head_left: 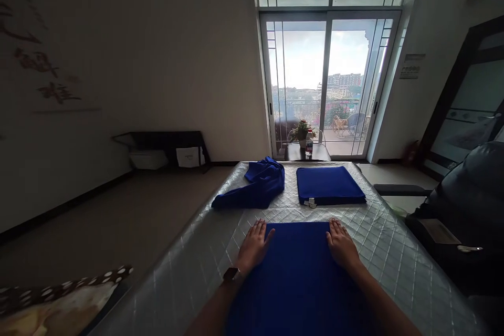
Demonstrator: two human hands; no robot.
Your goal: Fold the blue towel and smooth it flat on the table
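A smooth blue cloth [299,273] lies flat in front of me on a quilted silvery surface [197,257]. My left hand [255,244], with a watch [231,273] on its wrist, rests palm down at the cloth's left edge, fingers stretched out. On the opposite edge my right hand [342,244] lies flat too, its fingers pointing forward. Beyond them, to the right, sits a neatly folded stack of blue cloth [329,184] with a white tag [311,202] at its near edge. A crumpled blue cloth [262,186] lies beside it, to the left.
Past the far edge stands a small table [295,153] with a potted plant [301,131] and a bottle [309,144], before a glass sliding door [299,73]. A dark chair [468,199] is at the right. A low black shelf [169,142] stands by the left wall.
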